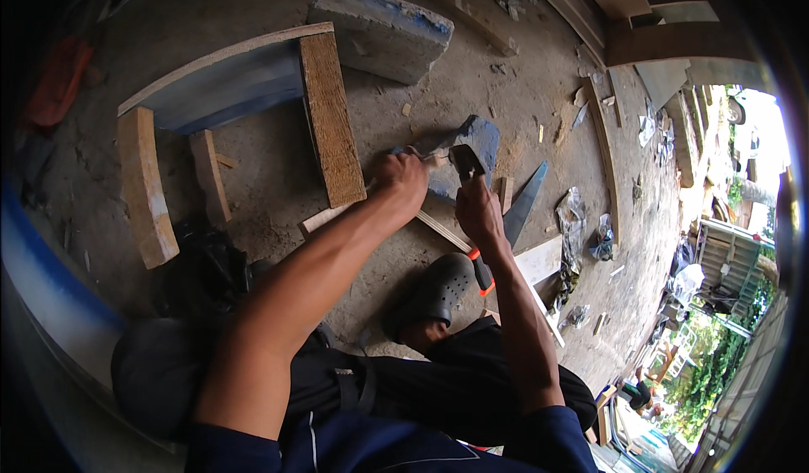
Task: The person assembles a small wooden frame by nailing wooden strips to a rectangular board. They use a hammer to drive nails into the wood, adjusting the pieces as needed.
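The hammer (468, 162) stands between 1 and 2 o'clock from the view's centre, gripped in the right hand (479, 210), its head before a stone (481, 133). From it, the left hand (404, 178), between 8 and 9, is curled narrow; what it pinches I cannot tell. Around lie a saw (525, 207) at 4, a shoe (434, 292) past 6, a slab (383, 35) at 11
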`<state>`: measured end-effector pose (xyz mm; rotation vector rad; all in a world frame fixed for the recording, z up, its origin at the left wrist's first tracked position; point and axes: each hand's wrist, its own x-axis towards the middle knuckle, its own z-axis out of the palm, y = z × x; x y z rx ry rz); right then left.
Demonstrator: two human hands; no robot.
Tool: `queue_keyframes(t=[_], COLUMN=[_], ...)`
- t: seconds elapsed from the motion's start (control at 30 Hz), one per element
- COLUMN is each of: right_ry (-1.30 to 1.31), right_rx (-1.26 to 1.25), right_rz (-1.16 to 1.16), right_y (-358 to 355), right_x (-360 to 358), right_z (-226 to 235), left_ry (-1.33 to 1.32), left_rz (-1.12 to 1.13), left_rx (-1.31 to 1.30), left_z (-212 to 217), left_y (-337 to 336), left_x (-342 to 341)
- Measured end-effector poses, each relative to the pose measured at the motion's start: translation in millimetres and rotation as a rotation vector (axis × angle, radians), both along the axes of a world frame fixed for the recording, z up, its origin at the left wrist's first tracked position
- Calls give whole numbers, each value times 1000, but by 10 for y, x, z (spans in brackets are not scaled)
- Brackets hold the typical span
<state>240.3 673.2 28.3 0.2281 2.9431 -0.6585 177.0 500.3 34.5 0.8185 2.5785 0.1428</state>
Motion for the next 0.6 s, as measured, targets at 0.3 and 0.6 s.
queue_keyframes(t=[0.3, 0.6], right_ry=[48, 33], right_rx=[-16, -6], right_rz=[29, -52], right_y=[52, -70], right_x=[-42, -57], right_z=[17, -39], left_ry=[103, -108], left_rz=[5, 150], left_rx=[28, 28], left_z=[-94, -108], left_y=[15, 91], left_x=[57, -34])
